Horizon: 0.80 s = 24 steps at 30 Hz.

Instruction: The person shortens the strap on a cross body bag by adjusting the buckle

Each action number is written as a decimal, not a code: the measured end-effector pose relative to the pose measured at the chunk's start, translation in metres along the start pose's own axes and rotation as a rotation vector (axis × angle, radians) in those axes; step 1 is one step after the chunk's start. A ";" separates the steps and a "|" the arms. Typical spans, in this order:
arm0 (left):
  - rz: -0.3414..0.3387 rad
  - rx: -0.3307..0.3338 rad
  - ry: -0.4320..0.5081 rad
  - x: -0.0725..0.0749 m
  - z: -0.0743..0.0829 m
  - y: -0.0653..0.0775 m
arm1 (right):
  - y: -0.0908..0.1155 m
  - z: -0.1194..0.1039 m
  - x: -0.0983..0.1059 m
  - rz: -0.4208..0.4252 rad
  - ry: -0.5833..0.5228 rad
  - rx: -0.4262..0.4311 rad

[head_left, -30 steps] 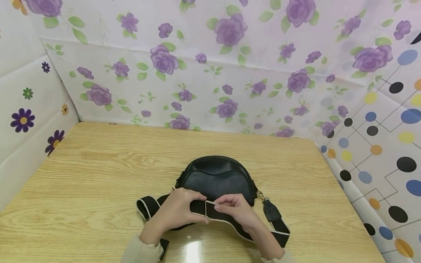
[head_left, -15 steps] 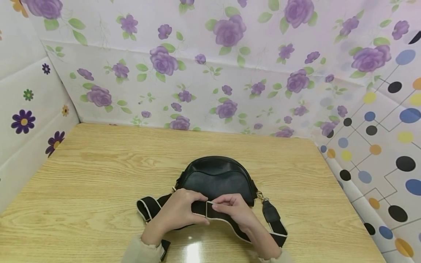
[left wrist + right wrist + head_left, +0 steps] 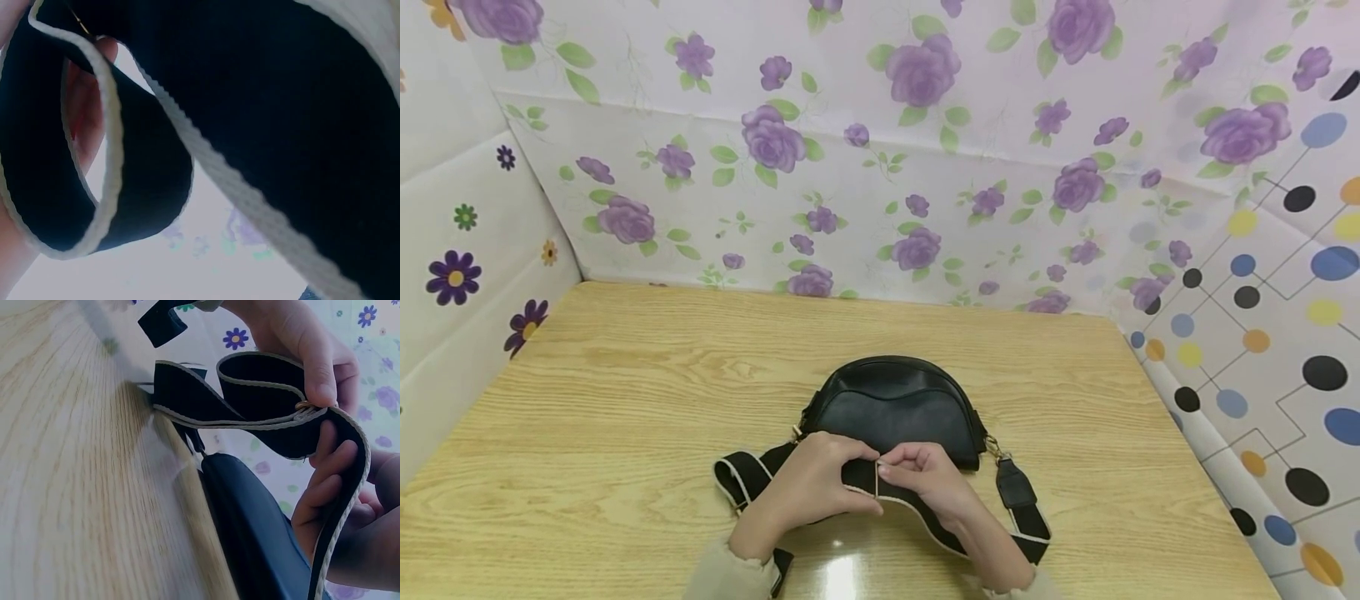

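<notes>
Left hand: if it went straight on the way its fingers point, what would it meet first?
Past the white-edged bag strap it grips, probably the right hand, whose fingertips lie just ahead in the head view; depth leaves contact unclear.

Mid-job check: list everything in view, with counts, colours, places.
handbag: one, black, on the table
strap: one, black, pale-edged, in both hands
slider: one, gold-toned, on the strap between the hands
small fitting: one, gold-toned, at the strap's left loop
clasps: two, gold-toned, at the bag's ends
strap tab: one, black, by the right clasp
short piece: one, black, beside the left sleeve
table: one, light wood-grain, under the bag
wall coverings: three, white; purple roses behind, flowers left, coloured dots right
left hand: one, gripping the strap
right hand: one, pinching the strap
sleeves: two, beige, at the wrists
</notes>
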<state>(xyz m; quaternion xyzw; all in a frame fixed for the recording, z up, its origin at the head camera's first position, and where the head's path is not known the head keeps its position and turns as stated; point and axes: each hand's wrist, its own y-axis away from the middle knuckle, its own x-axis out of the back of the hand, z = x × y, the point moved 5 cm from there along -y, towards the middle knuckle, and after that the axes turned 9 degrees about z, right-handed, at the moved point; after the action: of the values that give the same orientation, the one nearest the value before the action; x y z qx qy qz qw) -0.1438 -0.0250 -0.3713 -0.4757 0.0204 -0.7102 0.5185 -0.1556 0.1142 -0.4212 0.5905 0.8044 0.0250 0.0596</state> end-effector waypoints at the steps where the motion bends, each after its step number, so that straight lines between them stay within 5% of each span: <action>1: 0.001 0.000 0.004 0.000 0.000 0.000 | 0.000 0.000 0.000 -0.006 0.005 0.003; 24: 0.015 0.026 0.027 0.007 -0.007 0.003 | 0.009 -0.006 0.026 -0.054 0.150 0.023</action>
<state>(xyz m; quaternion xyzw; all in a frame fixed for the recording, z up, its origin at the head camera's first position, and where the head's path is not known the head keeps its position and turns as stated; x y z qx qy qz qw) -0.1466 -0.0354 -0.3720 -0.4592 0.0213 -0.7129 0.5296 -0.1559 0.1417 -0.4164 0.5657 0.8226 0.0580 -0.0069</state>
